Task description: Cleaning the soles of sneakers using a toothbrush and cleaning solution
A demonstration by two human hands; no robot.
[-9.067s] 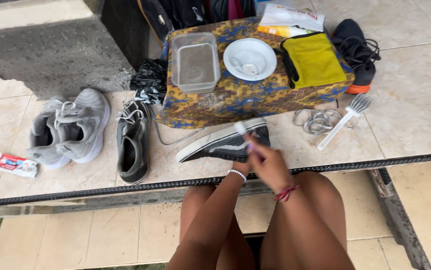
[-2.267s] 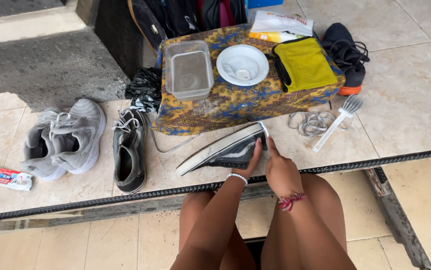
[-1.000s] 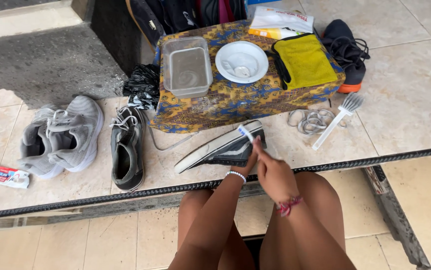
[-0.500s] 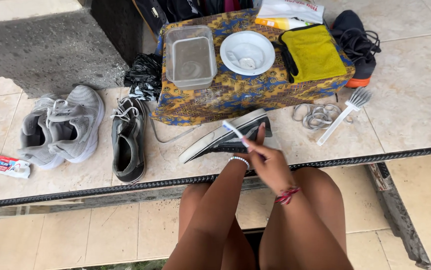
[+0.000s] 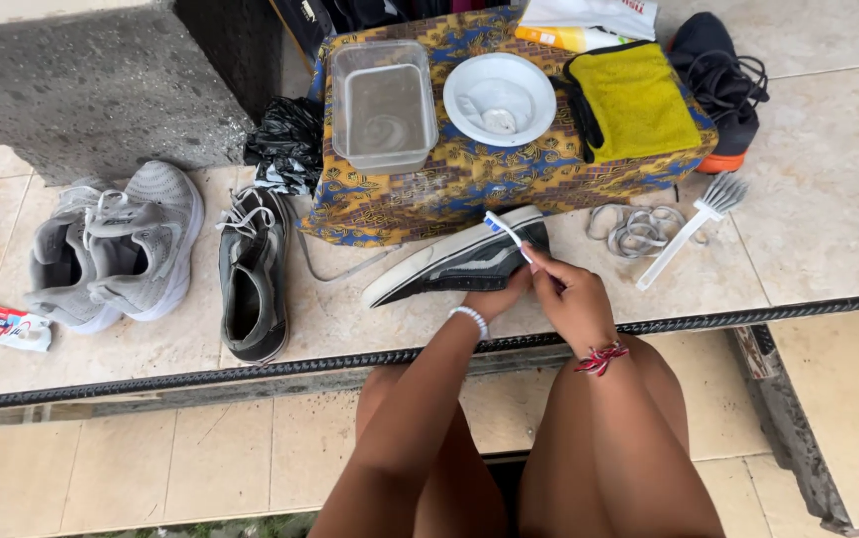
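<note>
Right hand (image 5: 571, 299) holding toothbrush (image 5: 505, 231), black shoe (image 5: 459, 263)

— How is the scene lit?
— Soft, even daylight is seen throughout; shadows are faint and short.
— Any glare or blur?
— A mild sheen is noted on the tiled floor (image 5: 828, 199); focus is kept sharp, with slight bending at the edges.

Seen from above, the person's arms are bare, with no sleeves. The left hand (image 5: 497, 299) has a thin bracelet of small white beads (image 5: 469, 321) around the wrist. The right hand (image 5: 574, 304) has a red string bracelet (image 5: 599, 359) at the wrist, knotted, with short loose ends sticking out. Both thighs and knees are bare too.
</note>
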